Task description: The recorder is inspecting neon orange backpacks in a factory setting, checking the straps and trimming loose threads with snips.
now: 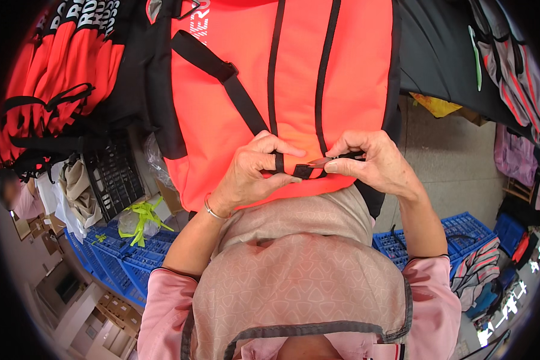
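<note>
A bright orange-red bag (300, 78) with black piping and black side panels is spread out before me, its near edge against my lap. From it runs a black webbing strap (243, 99) with a slide buckle. My left hand (255, 168) pinches the near edge of the bag beside a short black tape loop (303, 171). Between the thumb and fingers of my right hand (372, 165) are small thread snips (319, 162), whose metal tip touches or lies right at this loop. Most of the snips' handle is hidden by my fingers.
Red and black pieces (60, 66) lie in a pile at the far left. Blue plastic crates (126, 258) stand low on both sides, one below a black crate (117, 180). Grey striped pieces (510, 72) and a green strip-like tool (475, 57) lie on the dark table at right.
</note>
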`<state>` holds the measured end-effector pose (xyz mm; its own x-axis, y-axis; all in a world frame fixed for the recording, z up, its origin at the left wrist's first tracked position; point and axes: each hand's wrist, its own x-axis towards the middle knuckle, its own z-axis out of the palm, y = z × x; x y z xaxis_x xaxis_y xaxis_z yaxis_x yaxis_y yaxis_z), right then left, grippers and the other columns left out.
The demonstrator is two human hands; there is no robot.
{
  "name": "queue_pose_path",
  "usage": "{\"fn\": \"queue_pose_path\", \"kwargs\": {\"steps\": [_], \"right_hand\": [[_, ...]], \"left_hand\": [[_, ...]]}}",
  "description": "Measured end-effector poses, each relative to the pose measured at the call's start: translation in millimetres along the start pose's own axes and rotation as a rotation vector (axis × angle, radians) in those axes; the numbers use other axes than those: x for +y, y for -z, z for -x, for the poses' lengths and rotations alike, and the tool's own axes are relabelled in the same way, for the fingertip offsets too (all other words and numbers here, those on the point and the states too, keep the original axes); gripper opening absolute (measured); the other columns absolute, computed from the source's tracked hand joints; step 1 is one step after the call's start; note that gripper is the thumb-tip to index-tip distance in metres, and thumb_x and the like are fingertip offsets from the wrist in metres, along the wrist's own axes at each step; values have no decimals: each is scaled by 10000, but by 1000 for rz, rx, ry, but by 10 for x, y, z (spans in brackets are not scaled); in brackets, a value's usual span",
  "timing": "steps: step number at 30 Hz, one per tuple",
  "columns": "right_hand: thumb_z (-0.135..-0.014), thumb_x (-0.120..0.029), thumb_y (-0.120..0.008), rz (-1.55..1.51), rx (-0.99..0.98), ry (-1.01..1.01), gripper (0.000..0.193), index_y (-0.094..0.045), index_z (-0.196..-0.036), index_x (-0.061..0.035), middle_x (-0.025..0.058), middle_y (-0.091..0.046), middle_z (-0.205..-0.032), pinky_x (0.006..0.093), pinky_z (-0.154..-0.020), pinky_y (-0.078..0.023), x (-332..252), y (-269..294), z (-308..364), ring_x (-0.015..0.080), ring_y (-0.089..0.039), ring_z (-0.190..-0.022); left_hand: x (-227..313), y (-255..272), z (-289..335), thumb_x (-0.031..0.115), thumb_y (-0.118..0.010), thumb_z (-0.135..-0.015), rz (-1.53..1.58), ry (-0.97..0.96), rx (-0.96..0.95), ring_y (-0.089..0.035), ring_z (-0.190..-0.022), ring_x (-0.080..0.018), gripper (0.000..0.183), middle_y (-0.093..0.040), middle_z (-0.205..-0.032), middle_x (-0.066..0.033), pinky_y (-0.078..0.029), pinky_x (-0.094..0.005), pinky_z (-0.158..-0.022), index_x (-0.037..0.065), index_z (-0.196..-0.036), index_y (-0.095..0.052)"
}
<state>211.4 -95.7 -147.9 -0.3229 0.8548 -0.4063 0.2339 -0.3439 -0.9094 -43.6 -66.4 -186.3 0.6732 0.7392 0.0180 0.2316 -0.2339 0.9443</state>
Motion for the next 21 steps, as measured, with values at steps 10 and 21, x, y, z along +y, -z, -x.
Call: {"fn": "queue_pose_path", "kwargs": {"steps": [10, 21], "right_hand": [[-852, -64, -739, -263, 14, -7, 140, -665, -927, 28, 29, -686, -787, 226, -646, -477, 71, 61, -75, 66, -598, -712], [-676, 14, -745, 575, 732, 751, 435, -711, -1103, -60, 32, -578, -736, 292, -507, -449, 228, -459, 69, 167, -570, -566]], "left_hand": [[127, -9, -76, 28, -815, -728, 159, 102, 87, -586, -863, -136, 263, -706, -1005, -34, -490, -281, -762, 86, -982, -778], [310, -112, -225, 47, -782, -798, 300, 302, 183, -603, -825, -100, 214, -682, -907, -38, -507, -255, -746, 46, -1011, -762]]}}
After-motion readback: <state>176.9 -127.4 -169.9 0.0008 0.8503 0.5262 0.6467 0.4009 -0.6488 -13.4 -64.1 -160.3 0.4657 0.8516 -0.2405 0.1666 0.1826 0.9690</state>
